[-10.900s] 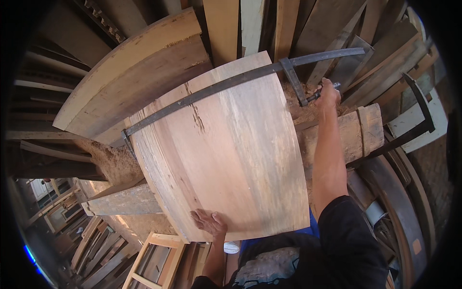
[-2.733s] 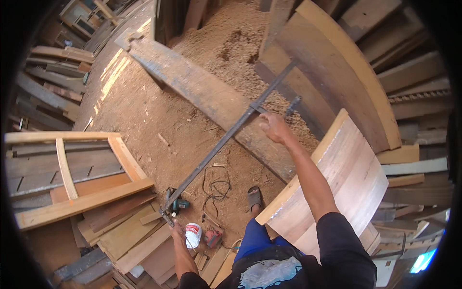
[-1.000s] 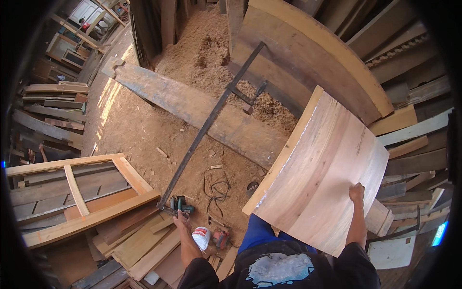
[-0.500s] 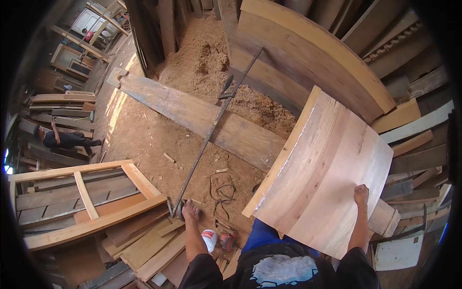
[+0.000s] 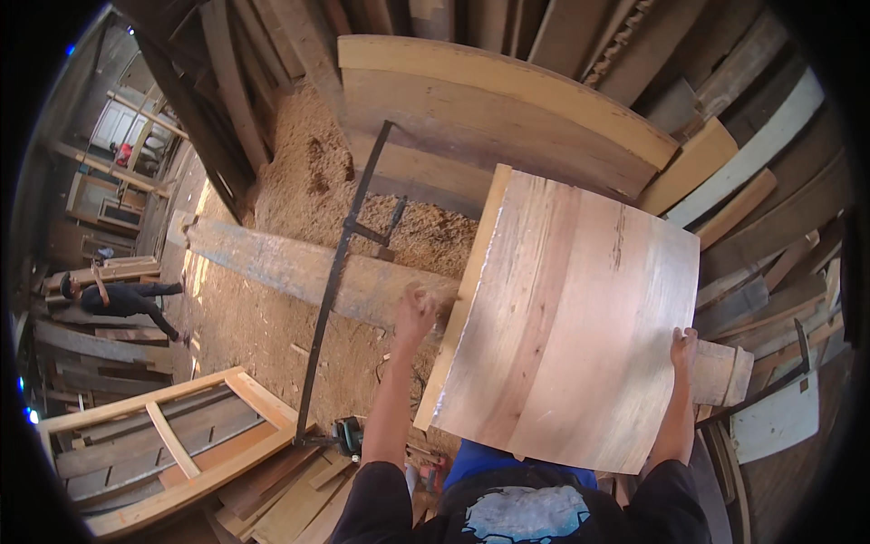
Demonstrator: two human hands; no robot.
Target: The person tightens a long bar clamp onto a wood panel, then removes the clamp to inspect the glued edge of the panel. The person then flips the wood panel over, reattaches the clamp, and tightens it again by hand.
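Observation:
A broad wooden panel (image 5: pixel 580 317) of several joined boards lies in front of me, with a lighter strip (image 5: pixel 471 290) along its left edge and a white line at the joint. At the panel's right edge my right hand (image 5: pixel 683 346) is closed, fingers bent round the rim. My left hand (image 5: pixel 415 313) is raised just left of the light strip, fingers apart and half curled, with nothing visible in it. A long dark bar clamp (image 5: pixel 328 295) stands left of that hand, crossing a weathered plank (image 5: pixel 263 256) that runs towards the panel.
A light wooden frame (image 5: pixel 168 435) lies at the lower left over stacked boards. Another large panel (image 5: pixel 507 118) stands on edge beyond sawdust (image 5: pixel 304 172). Boards lean along the right. Near the clamp's foot sits a dark green power tool (image 5: pixel 347 435). A person (image 5: pixel 127 297) stands far left.
My left hand has left the bar clamp's lower end and risen towards the panel's light strip. My right hand has gone from a fist on the panel to its right edge. The view has turned.

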